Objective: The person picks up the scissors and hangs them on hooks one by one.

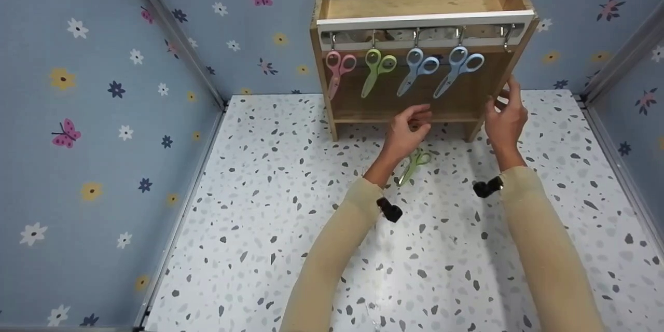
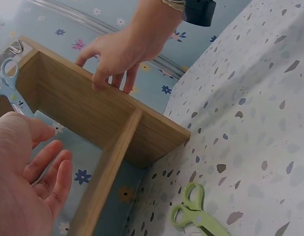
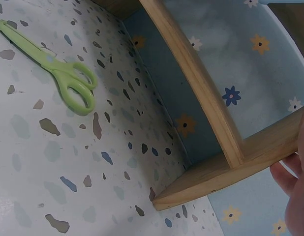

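Observation:
A wooden rack [image 1: 469, 96] stands at the back of the table. From its hooks hang pink scissors [image 1: 337, 70], green scissors [image 1: 376, 67] and two blue scissors [image 1: 417, 70]; the rightmost hook [image 1: 508, 36] is bare. Another pair of green scissors [image 1: 414, 164] lies flat on the table, just under my left wrist. My left hand [image 1: 417, 116] hovers in front of the rack's lower bar with loose fingers, holding nothing. The fingertips of my right hand [image 1: 503, 98] rest on the rack's right side panel [image 2: 142, 118]. In the left wrist view my left palm [image 2: 29, 182] is empty.
Flowered blue walls [image 1: 104, 114] close in the speckled table [image 1: 311, 218] on the left, back and right. The rack stands against the back wall. Small black cameras sit on both wrists [image 1: 389, 210].

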The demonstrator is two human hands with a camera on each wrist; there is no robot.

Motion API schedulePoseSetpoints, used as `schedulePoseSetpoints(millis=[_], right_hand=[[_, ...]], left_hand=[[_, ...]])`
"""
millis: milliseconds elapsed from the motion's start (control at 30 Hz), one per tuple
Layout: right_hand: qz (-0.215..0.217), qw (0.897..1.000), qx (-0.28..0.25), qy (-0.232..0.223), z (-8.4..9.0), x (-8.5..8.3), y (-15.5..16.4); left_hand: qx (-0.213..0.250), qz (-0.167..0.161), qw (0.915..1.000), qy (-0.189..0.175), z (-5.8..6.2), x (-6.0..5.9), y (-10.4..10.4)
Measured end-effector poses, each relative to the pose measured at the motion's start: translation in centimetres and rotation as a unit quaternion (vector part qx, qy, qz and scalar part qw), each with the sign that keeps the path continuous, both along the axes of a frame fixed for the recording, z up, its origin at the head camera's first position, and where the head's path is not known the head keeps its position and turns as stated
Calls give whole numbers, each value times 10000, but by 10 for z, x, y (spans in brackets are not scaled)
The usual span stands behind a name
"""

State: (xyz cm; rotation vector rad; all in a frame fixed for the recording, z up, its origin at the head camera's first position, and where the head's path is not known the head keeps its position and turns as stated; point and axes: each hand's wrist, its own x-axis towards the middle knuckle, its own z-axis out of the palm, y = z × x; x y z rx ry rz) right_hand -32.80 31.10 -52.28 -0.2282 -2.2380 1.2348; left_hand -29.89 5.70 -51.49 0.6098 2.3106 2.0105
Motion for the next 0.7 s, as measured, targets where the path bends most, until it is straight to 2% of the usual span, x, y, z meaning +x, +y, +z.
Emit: schedulePoseSetpoints(millis=[267,467,700], right_hand=[[26,9999,-62,-77,1,0,-1],[33,9998,-56,-177,1,0,-1],[13,9998,-48,-191,1,0,-1]], left_hand=[[-282,104,9995,-78,-10,6,-6],[-762,265,9967,-81,-20,12,-9],[-1241,308,9917,-105,-32,19,-10]])
